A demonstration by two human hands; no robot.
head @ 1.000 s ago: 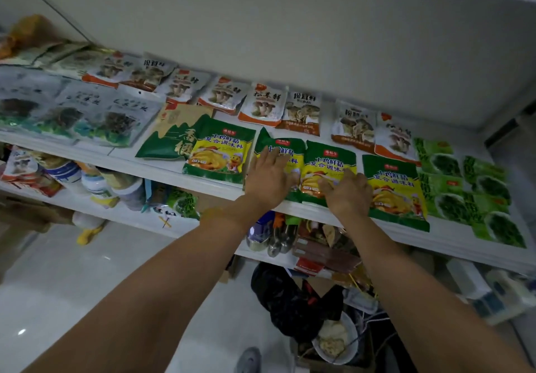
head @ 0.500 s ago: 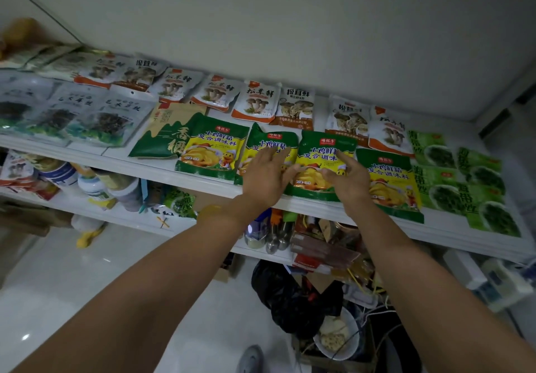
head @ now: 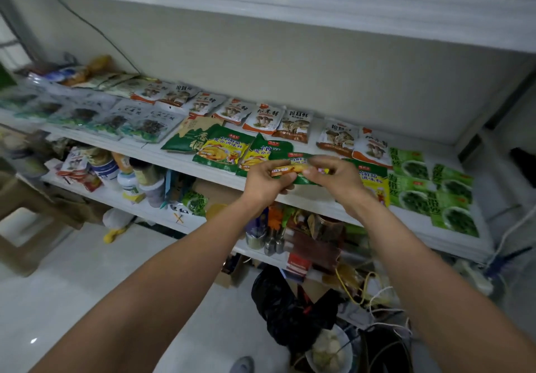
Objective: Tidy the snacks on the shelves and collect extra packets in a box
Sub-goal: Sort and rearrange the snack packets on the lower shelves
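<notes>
Packet (head: 291, 160) of glossy green-and-yellow film, flat, pinched at its 2 ends by left hand (head: 265, 184) and right hand (head: 342, 178).

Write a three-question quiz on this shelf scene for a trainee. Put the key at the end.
1. Multiple choice: what holds the green-and-yellow packet above the shelf?
A. one hand from the left
B. one hand from the right
C. both hands
2. True or false: the mushroom packets lie along the shelf's front edge.
3. Fill in: the leafy-green packets lie at the shelf's ___ end.

Key
1. C: the left hand and the right hand each pinch an end.
2. False: they lie in the back row.
3. right
</notes>
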